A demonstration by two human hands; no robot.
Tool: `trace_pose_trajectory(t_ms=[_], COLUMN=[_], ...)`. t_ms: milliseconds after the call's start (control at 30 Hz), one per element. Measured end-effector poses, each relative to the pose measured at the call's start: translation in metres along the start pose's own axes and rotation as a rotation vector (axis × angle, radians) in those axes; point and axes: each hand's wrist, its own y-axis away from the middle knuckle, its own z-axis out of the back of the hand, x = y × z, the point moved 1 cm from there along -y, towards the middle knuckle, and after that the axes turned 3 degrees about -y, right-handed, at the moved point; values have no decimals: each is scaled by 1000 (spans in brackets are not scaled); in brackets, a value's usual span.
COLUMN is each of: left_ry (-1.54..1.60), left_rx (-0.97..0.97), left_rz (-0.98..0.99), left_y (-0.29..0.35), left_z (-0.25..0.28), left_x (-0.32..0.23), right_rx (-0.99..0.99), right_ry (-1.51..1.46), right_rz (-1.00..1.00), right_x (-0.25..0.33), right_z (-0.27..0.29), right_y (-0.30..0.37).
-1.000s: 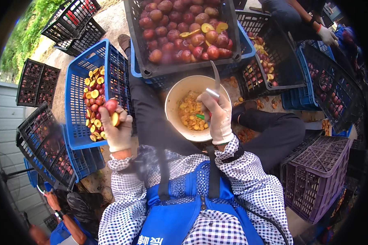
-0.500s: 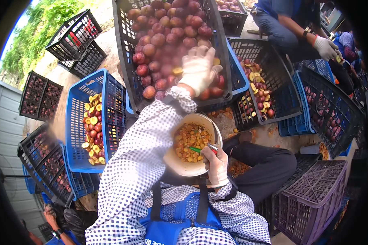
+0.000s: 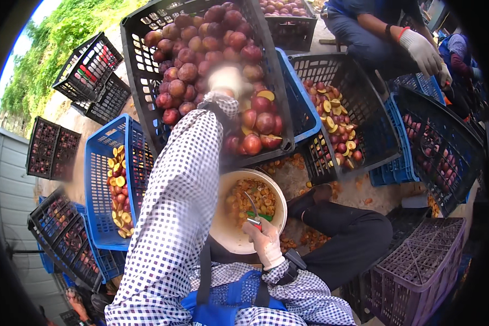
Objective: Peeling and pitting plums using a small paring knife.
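A black crate (image 3: 281, 81) of dark red plums (image 3: 187, 71) leans in front of me, a few cut ones showing yellow flesh at its near right. Over these plums is my gloved left hand (image 3: 226, 81), its fingers smeared by motion. My gloved right hand (image 3: 265, 242) is closed around a hand tool (image 3: 252, 206) with a curved metal tip and red and green parts. That tool's tip stands over a white bucket (image 3: 280, 195) between my legs. Small brown-orange fruit scraps (image 3: 236, 201) lie in the bucket.
A blue crate (image 3: 106, 179) of halved plums stands left; a black crate (image 3: 367, 108) with more leans right. Stacked black crates (image 3: 87, 73) stand far left, a purple crate (image 3: 418, 271) near right. A co-worker's gloved hand (image 3: 422, 53) shows upper right. Scraps litter the ground (image 3: 367, 187).
My left hand has moved left over the plums, uncovering cut ones at the crate's near right. The tool in my right hand has turned, its curved tip now pointing up and away. The view has shifted.
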Motion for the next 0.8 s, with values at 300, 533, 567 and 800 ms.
trace_pose_trajectory(t_ms=[300,533,567,800], left_ry=[1871,2355,2351,2215], left_rx=[343,492,487,437], left_rz=[-191,-50,-14,175], left_y=[116,256,270,339], left_z=[14,-1,-6,-8], left_x=[87,54,52,30], right_rx=[21,39,23,123], right_ry=[-425,-112,-74,84], right_rz=[-5,379,387,546], right_x=[20,20,30,85], right_z=[2,5,0,-20], right_y=[4,12,17,52])
